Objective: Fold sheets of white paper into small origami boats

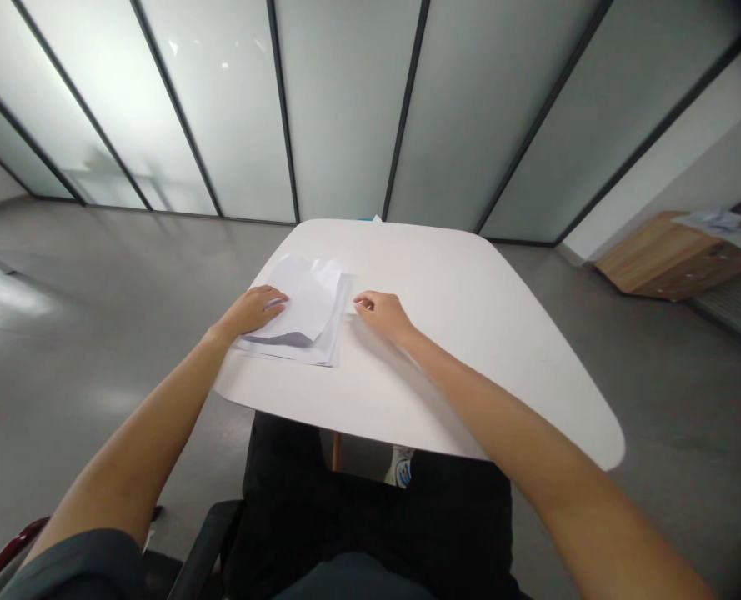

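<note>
Left hand [254, 311] — half open, resting on a paper stack [329, 333] at the 9 o'clock side of the table [470, 333], no firm grip visible. Right hand [383, 317] — loosely curled, holding nothing, fingertips [357, 303] just beside the stack. Risk: the creased top sheet [307, 292] could slip if pressed unevenly.

Paper stack [307, 304] between both hands [254, 310] [384, 317]
</note>
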### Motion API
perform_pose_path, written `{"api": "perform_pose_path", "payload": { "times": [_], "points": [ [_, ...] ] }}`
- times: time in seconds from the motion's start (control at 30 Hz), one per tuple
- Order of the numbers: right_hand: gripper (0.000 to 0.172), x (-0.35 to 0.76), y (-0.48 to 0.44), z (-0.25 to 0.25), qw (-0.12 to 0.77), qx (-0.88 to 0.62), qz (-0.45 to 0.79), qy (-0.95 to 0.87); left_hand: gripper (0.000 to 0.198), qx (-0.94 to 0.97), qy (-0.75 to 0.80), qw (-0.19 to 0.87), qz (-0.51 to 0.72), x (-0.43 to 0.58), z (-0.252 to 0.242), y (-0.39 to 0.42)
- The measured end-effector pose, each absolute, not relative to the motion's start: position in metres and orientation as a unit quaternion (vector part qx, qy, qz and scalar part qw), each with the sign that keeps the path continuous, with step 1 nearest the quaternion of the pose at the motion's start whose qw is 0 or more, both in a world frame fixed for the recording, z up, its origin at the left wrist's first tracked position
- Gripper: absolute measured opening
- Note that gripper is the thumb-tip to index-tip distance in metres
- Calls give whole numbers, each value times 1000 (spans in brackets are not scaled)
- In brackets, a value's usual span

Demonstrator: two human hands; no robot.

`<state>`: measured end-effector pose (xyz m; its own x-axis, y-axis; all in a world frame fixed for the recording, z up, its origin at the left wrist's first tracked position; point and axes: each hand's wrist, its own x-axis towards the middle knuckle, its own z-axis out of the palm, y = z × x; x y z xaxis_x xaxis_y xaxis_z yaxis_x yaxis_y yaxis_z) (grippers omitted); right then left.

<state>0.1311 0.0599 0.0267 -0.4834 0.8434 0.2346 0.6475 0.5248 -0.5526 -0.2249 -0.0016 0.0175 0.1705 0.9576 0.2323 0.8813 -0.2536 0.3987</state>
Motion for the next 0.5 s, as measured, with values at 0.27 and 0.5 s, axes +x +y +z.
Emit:
{"api": "perform_pose_path", "payload": {
  "times": [0.27, 0.5],
  "points": [
    [45, 38, 72, 19, 159, -556, 211, -788, 44, 758, 598, 64, 252, -238, 6, -10],
    [26, 24, 75, 15, 165, -576, 243, -763, 39, 713, 629, 59, 304, -246, 9, -7]
  ]
}}
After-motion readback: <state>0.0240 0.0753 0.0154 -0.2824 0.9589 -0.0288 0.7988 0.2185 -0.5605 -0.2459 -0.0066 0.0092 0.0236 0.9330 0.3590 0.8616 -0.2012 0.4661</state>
